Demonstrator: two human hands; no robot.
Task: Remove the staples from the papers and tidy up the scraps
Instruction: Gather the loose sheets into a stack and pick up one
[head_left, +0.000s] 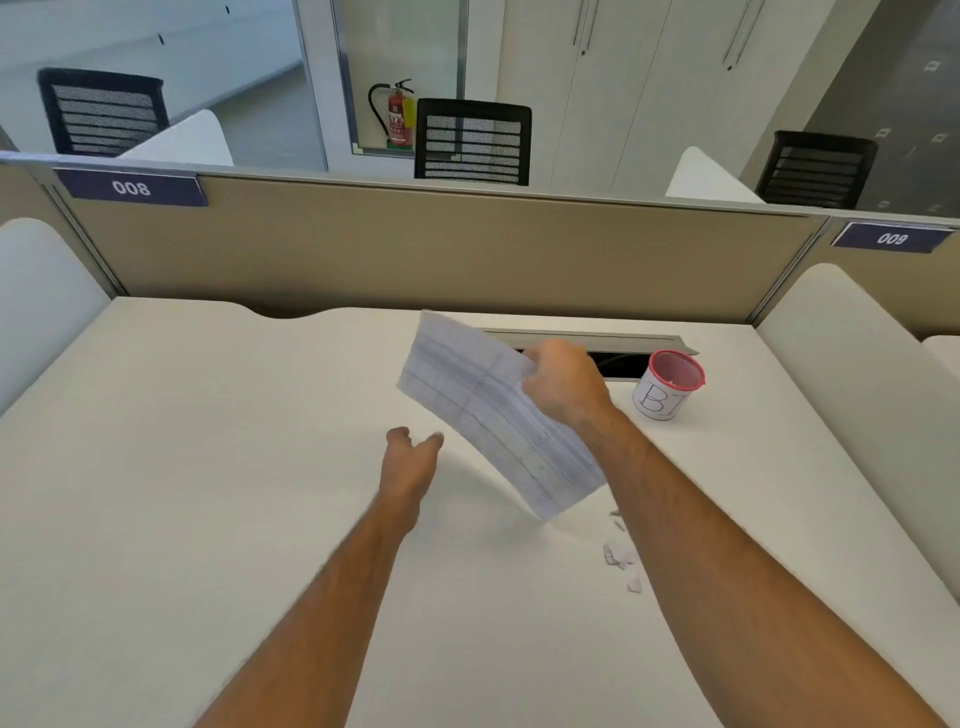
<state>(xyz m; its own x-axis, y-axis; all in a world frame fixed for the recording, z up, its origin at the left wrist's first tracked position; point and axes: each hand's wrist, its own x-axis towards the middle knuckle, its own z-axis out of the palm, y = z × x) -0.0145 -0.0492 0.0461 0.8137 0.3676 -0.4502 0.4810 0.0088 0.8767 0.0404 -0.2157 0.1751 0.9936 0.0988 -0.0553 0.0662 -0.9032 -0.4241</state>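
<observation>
My right hand (563, 384) grips a printed sheet of paper (483, 410) by its right edge and holds it tilted above the white desk (208, 493). My left hand (410, 457) hovers open just left of the paper's lower half, fingers apart, holding nothing. Small torn paper scraps (621, 558) lie on the desk beside my right forearm, with a tiny dark bit that may be a staple (617, 515) just above them. A red-rimmed mesh cup wrapped in white paper, the bin (667, 387), stands to the right of my right hand.
A cable slot with a raised grey lid (597, 340) runs along the desk's back edge behind the paper. A tan partition (415, 249) closes the back, and white dividers (857, 364) flank both sides. Black chairs stand beyond the partition.
</observation>
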